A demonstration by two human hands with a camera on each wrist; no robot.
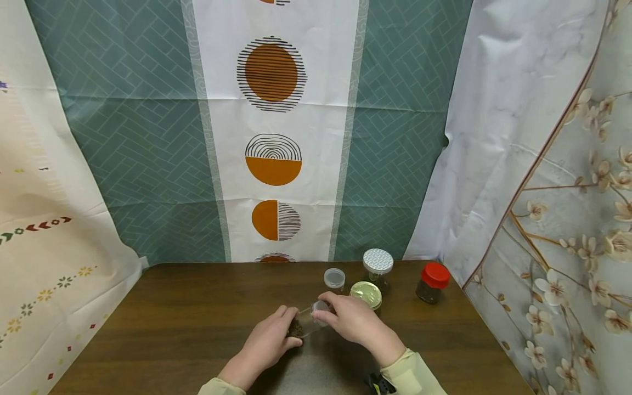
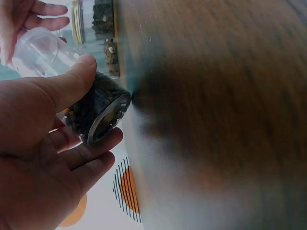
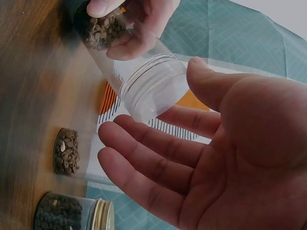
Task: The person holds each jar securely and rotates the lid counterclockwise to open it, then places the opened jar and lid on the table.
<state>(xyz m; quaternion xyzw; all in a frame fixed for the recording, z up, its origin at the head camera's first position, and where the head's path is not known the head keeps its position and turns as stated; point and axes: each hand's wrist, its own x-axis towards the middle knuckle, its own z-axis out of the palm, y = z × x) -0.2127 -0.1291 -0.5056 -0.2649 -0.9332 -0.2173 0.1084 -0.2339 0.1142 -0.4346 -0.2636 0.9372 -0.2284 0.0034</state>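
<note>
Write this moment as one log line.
left hand: grips tilted clear cylindrical jar; right hand: on clear round lid; brown pieces: jar bottom

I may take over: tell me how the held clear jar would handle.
Likely stiff: the clear jar shows no dent under the left hand. Its round side may roll if laid down. The brown contents gathered at its base probably make that end heavier.

glossy, clear, plastic-looking jar point(image 1: 307, 322); smooth, wood-grained table point(image 1: 197, 329); shiny, metallic gold lid point(image 3: 103, 215); matt, cloth-like backdrop point(image 1: 148, 137)
</note>
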